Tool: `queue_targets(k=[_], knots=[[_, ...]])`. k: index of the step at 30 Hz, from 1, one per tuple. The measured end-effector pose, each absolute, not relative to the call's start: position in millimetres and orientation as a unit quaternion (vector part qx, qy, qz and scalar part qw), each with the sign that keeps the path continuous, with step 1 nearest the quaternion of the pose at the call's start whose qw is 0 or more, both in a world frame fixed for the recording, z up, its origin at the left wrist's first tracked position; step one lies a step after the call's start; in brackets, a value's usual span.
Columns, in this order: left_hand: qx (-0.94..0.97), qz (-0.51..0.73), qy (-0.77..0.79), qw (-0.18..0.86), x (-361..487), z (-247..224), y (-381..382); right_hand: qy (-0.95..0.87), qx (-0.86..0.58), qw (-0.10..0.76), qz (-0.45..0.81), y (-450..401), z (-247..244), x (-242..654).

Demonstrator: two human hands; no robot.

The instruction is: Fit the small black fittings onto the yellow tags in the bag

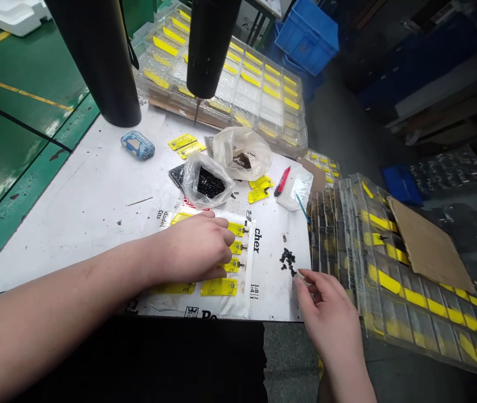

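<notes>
Left hand (196,249) lying flat, fingers loosely spread, over a row of yellow plates (235,246), right hand (326,313) with fingertips pinched together, just beside a small heap of black screws (288,260)

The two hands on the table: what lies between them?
In the head view, between the left hand and the right hand lie yellow tags on a white sheet, and a small pile of black screws near the right fingers.
</notes>
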State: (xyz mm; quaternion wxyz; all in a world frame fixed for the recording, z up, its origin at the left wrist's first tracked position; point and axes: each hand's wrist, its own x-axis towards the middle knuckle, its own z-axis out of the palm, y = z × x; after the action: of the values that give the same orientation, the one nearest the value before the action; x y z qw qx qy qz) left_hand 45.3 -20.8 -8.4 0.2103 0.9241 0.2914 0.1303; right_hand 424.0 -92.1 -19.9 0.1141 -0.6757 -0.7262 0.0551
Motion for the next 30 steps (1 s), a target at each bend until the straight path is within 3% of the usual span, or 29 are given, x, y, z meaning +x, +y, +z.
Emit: queue_targets(k=[17, 23, 30], knots=[[0.920, 0.178, 0.292, 0.191, 41.0, -5.3, -18.0, -0.780, -0.610, 0.134, 0.050, -96.4, -38.5, 396.5], [0.921, 0.189, 0.289, 0.183, 44.6, -1.1, -21.9, -0.791, -0.582, 0.165, 0.094, -106.9, -34.2, 391.4], [0.935, 0.117, 0.267, 0.204, 59.6, 17.1, -36.0, -0.758, -0.585, 0.223, 0.180, -121.5, -19.8, 369.3]])
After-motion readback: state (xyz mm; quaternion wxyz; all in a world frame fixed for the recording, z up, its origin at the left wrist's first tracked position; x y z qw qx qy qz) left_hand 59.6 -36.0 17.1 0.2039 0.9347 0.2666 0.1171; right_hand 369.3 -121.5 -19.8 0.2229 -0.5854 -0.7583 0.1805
